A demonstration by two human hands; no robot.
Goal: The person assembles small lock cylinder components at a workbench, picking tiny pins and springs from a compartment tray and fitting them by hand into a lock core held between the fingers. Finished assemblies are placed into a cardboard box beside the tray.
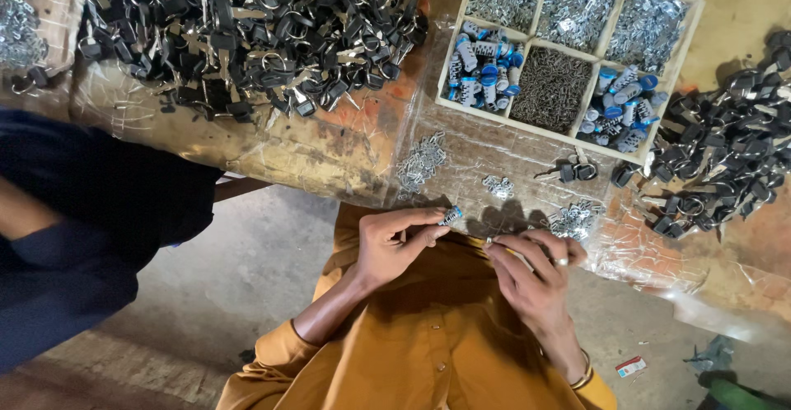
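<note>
Left hand (394, 241) fingers pinch my small blue-tipped cylinder (451, 215); right hand (534, 266) fingers pinch something tiny; I'd align squarely before pressing.

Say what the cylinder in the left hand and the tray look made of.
Cylinder, pinched in the left hand: seemingly bright metal with a blue, likely plastic, end, judging by the silvery glint. Tray: pale unfinished wood, going by its matte, light dividers.

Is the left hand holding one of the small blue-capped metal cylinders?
Yes: the left hand pinches a small silver cylinder with a blue cap between its fingertips, just below the table edge.
</note>
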